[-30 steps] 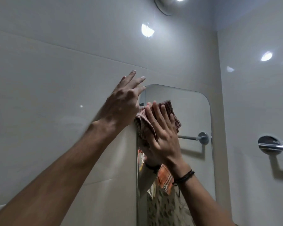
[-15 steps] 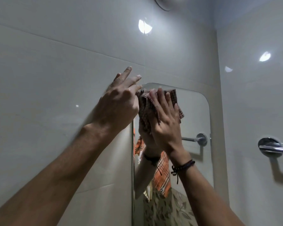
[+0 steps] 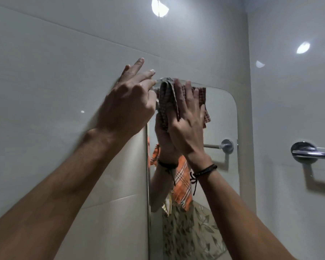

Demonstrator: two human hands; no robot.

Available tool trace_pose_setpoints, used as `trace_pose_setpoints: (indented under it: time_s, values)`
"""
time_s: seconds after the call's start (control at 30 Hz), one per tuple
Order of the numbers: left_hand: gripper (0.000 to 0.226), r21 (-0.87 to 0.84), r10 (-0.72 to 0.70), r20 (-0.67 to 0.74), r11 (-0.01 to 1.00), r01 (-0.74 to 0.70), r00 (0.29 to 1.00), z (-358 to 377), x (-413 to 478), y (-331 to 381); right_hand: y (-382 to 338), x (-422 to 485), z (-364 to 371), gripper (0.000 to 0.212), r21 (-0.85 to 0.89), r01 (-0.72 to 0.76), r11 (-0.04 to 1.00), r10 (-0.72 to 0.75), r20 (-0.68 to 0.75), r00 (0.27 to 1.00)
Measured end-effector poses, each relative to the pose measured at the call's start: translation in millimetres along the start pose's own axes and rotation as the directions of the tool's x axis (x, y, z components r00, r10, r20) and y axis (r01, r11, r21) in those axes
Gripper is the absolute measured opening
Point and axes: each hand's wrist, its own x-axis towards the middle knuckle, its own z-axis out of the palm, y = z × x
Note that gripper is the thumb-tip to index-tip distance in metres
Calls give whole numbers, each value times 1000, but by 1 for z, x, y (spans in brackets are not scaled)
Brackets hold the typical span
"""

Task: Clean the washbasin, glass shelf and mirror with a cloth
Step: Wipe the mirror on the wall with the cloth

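A tall mirror (image 3: 219,121) with rounded corners hangs on the tiled wall. A red-and-white checked cloth (image 3: 166,102) lies bunched against the glass at the mirror's top left corner. My right hand (image 3: 186,124) presses the cloth flat to the mirror with straight fingers. My left hand (image 3: 128,106) rests with straight fingers on the wall tile, right at the mirror's left edge, touching the cloth's side. The mirror reflects my arm, an orange checked sleeve and a towel bar. The washbasin and glass shelf are out of view.
A chrome towel bar (image 3: 311,153) sticks out from the right wall at wrist height. Glossy grey tiles (image 3: 45,91) cover the wall left of the mirror. The corner of the room lies just right of the mirror.
My right hand has slid the cloth upward along the mirror's left side to its top corner. My left hand has shifted up the wall with it.
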Motion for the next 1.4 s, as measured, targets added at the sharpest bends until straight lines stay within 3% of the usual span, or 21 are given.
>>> trace_pose_setpoints:
  time_s: [0.1,0.2,0.27,0.33,0.47,0.53,0.93,1.03,1.17,1.33,1.4]
  values:
    - [46,-7,-8,5,1000,8,1000,-2,-1,1,14,22,-5,60,-15,30,999,-31,-37,999]
    - [47,-19,-14,9,1000,14,1000,-3,-1,0,40,34,-15,63,18,-182,983,183,-90,979]
    - [45,-28,-16,5,999,16,1000,-3,-1,0,46,25,-19,71,75,-355,932,362,-123,924]
    - [42,-19,0,1,1000,0,1000,-3,-1,-2,41,9,-16,78,117,-403,908,417,-150,896]
    - [46,-4,14,-21,1000,-14,1000,1,-1,-2,7,-5,1,56,84,-183,979,192,-114,975]
    - [53,-14,8,-34,1000,-8,999,2,0,-1,-10,0,7,57,44,-109,993,112,-73,991]
    - [50,11,-14,-5,1000,14,1000,1,-2,4,2,-8,4,57,-116,106,988,-115,-78,990]
    - [49,38,-7,12,999,6,1000,1,-4,5,26,13,-4,62,-69,45,997,-50,-74,996]
    - [49,72,1,12,997,-1,1000,1,-4,3,63,37,-15,60,-32,-140,990,134,-157,979]
    - [50,107,22,26,994,-25,999,2,-4,3,81,33,-24,72,56,-437,898,437,-250,864]
    - [49,95,13,18,995,-14,1000,2,-3,4,71,20,-18,73,50,-446,894,443,-254,860]
